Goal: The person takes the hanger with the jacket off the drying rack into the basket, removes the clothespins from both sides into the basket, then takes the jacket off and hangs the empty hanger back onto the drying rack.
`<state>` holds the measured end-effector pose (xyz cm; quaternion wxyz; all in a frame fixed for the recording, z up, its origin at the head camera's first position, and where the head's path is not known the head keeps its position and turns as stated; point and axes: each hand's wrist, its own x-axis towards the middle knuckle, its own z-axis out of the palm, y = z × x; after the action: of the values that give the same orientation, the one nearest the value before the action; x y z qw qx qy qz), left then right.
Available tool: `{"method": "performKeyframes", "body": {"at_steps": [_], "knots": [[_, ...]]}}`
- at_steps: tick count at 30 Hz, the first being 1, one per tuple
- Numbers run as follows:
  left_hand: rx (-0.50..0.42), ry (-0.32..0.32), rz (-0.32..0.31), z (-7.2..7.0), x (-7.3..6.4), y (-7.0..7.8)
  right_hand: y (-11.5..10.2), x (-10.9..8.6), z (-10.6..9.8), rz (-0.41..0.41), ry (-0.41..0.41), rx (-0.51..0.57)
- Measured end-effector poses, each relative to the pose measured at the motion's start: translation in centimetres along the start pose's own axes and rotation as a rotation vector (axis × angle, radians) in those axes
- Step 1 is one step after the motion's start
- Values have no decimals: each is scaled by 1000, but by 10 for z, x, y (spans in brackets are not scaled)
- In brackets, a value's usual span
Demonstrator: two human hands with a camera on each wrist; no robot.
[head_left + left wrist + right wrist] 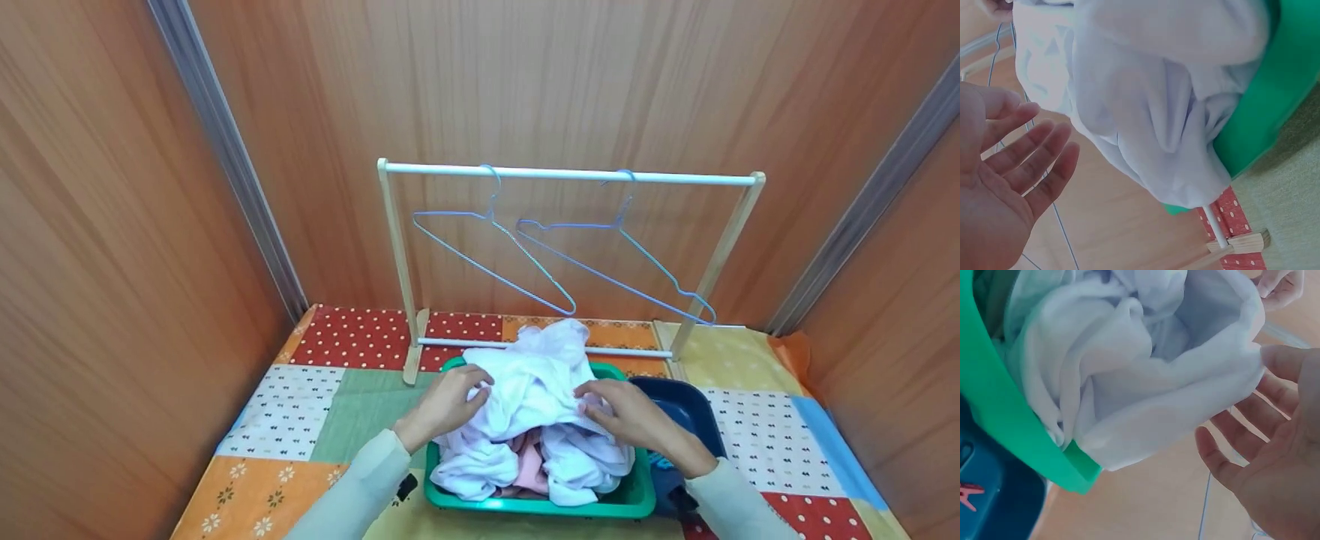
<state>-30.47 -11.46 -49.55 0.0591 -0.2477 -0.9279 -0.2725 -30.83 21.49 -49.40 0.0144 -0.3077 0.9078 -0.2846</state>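
Note:
A heap of crumpled white cloth [532,382] rises above the rim of a green basket [540,507], with a piece of pink cloth [531,469] showing low in the middle. Over the heap's left side, my left hand [448,401] has its fingers loosely bent. The left wrist view shows that hand apart from the fabric, palm bare. On the right side, my right hand [626,416] pinches an edge of the white cloth [1174,399] between thumb and forefinger, the other fingers spread below it. How the cloth is folded inside the heap is hidden.
Behind the basket stands a wooden rack with a white rail [555,173]; two blue wire hangers [495,262] hang from it. A dark blue tray [679,401] right of the basket holds a pink clothespin [968,494]. Wood-grained walls [555,82] enclose the patchwork-covered surface [375,409].

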Motion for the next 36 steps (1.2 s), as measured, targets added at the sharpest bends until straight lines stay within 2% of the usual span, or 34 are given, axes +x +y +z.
{"method": "performKeyframes", "body": {"at_steps": [2, 4, 7, 10, 13, 16, 18, 21, 24, 27, 29, 32, 36], "knots": [[-24, 20, -2, 0, 7, -6, 5, 6, -2, 9, 53, 57], [-41, 24, -30, -1, 15, -12, 12, 14, -4, 32, 102, 107], [-69, -1, -98, -2, 27, -19, 26, 30, -6, 98, 147, 153], [-88, -49, -172, -2, 39, -25, 40, 47, -6, 135, 167, 133], [-107, -119, -225, 2, 48, -30, 53, 64, -3, 120, 158, 108], [-112, -200, -267, 7, 52, -34, 61, 76, 3, 128, 110, 105], [-107, -249, -290, 11, 54, -36, 65, 82, 8, 164, 67, 122], [-107, -295, -294, 16, 55, -39, 70, 86, 15, 219, 4, 131], [-98, -321, -290, 19, 57, -41, 74, 89, 21, 238, -62, 99], [-51, -340, -284, 22, 58, -41, 77, 91, 24, 251, -137, 57], [-7, -336, -277, 22, 59, -41, 79, 93, 25, 259, -156, 30], [56, -315, -253, 23, 60, -41, 82, 94, 26, 258, -132, 5], [65, -287, -223, 22, 61, -40, 85, 94, 28, 236, -18, -5]]}}
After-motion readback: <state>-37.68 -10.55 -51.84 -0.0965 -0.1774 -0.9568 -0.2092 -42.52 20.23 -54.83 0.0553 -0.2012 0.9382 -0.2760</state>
